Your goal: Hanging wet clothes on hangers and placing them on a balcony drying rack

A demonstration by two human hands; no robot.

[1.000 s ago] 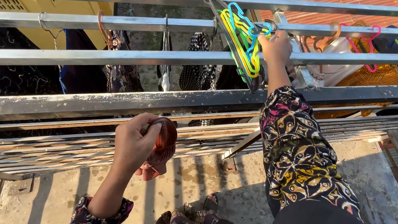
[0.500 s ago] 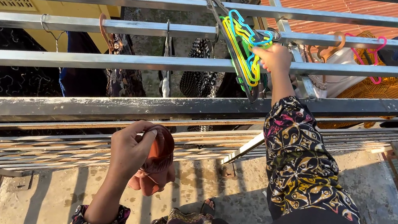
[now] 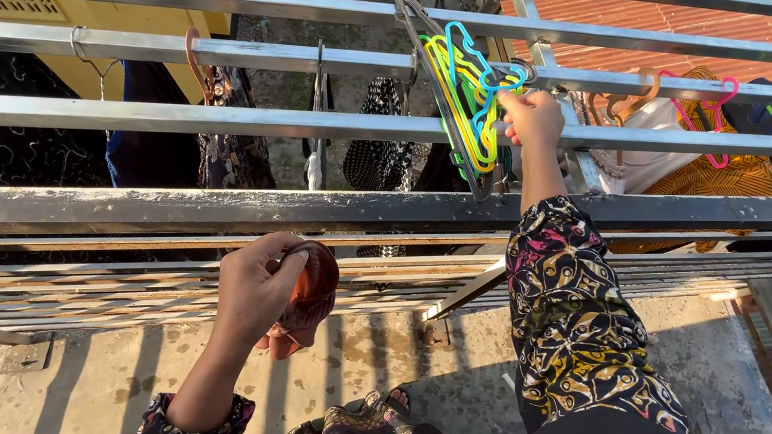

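The right hand (image 3: 534,117) is pinching one hanger in the bunch of plastic hangers (image 3: 468,95); the left hand (image 3: 257,290) is clamping a reddish-brown cloth (image 3: 310,288); separate one hanger cleanly.

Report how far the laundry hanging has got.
Done: dark patterned garments and an orange one already hang on the metal rails. In hand: the left hand holds a small reddish cloth; the right hand grips the bundle of coloured hangers. Left: that cloth is not yet hung.
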